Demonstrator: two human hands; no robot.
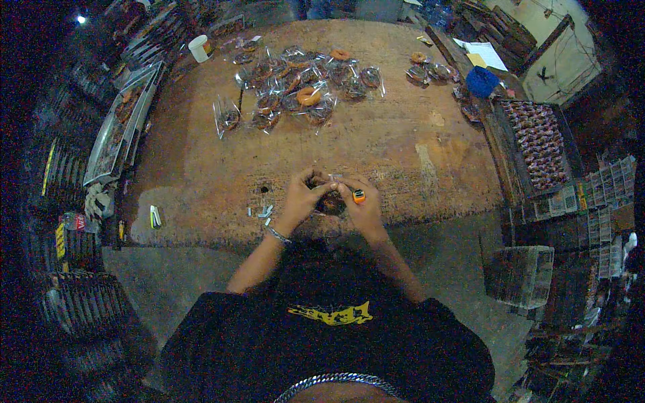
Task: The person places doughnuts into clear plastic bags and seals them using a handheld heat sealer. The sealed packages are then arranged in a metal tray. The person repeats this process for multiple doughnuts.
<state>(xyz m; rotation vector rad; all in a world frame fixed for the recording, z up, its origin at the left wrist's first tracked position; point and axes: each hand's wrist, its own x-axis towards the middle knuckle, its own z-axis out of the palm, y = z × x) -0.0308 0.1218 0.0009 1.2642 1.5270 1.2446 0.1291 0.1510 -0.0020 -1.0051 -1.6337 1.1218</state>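
Near the front edge of a wooden table [363, 131], my left hand [305, 196] and my right hand [360, 199] pinch together the gathered top of a clear plastic bag holding a dark-topped doughnut [331, 203]. A small orange device with a dark display [358, 196] sits on a finger of my right hand. Left of my hands lie several staple strips [265, 211], and farther left a small stapler [155, 217]. Farther back, many bagged doughnuts [267, 103] lie in a loose cluster, with an unbagged-looking plain doughnut [308, 96] on top.
A white tub [200, 48] stands at the back left. A metal tray [108, 156] with baked pieces lies along the left side. At the right are more bagged doughnuts [437, 73], a blue object [481, 81], papers [486, 54] and a filled tray [536, 143]. A plastic crate [524, 276] stands lower right.
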